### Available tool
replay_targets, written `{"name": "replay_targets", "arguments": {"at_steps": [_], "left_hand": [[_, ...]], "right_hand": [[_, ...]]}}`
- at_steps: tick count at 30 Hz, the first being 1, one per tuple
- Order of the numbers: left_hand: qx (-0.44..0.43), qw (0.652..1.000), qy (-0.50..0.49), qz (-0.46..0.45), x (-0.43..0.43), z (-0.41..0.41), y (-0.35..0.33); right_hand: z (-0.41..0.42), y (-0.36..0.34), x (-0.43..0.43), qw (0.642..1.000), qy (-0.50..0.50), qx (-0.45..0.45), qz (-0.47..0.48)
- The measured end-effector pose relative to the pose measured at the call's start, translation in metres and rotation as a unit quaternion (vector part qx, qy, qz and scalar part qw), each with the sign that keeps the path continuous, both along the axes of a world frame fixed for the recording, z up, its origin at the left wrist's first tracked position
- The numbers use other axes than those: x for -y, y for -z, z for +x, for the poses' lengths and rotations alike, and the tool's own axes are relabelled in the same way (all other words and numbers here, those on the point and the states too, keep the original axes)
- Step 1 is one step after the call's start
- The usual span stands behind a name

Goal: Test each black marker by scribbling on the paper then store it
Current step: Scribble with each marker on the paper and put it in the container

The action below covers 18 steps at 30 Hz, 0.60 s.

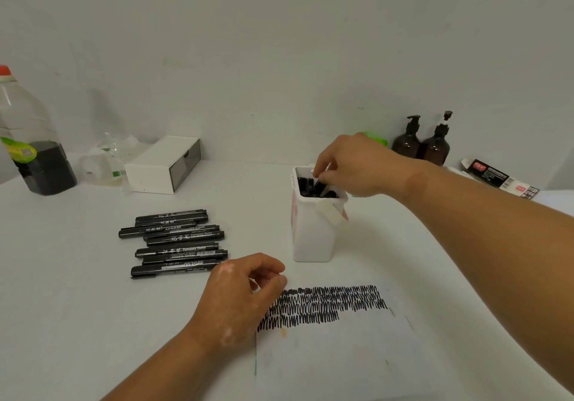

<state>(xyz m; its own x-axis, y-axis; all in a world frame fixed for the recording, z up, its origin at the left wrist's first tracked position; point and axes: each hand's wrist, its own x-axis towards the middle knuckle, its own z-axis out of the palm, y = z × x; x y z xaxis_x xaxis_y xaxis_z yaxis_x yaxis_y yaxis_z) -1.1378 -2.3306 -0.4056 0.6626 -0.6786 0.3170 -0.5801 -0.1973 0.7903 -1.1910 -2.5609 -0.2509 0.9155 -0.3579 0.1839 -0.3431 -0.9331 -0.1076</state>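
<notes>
Several black markers (177,240) lie in a loose stack on the white table, left of centre. A tall white holder (313,239) stands to their right with several black markers upright inside. My right hand (351,164) hovers over the holder's mouth and pinches a black marker (317,182) whose lower end is inside the holder. The paper (341,348) lies near the front, with rows of black scribble across its top. My left hand (239,301) rests on the paper's left edge, fingers loosely curled, holding nothing.
A large plastic bottle (28,139) with dark liquid stands at the far left. A white drawer box (164,164) and clear plastic wrap sit behind the markers. Two brown pump bottles (422,146) and a marker package (500,180) stand at the back right by the wall.
</notes>
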Motion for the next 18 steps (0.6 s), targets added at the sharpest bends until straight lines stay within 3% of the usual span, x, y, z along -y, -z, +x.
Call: {"name": "replay_targets", "arguments": {"at_steps": [5,10,18], "left_hand": [[0.003,1.0,-0.001,-0.001,0.001,0.002,0.002],[0.014,1.0,0.0,-0.001,0.0,0.001,0.003],[0.061,0.998,-0.012,0.01,-0.001,0.003,0.004]], "right_hand": [[-0.039,-0.01,-0.005,0.992,-0.004,0.127,0.02],[-0.091,0.026,-0.015,0.967,0.013,0.242,0.077],[-0.117,0.127,-0.032,0.959,0.053,0.194,0.197]]}}
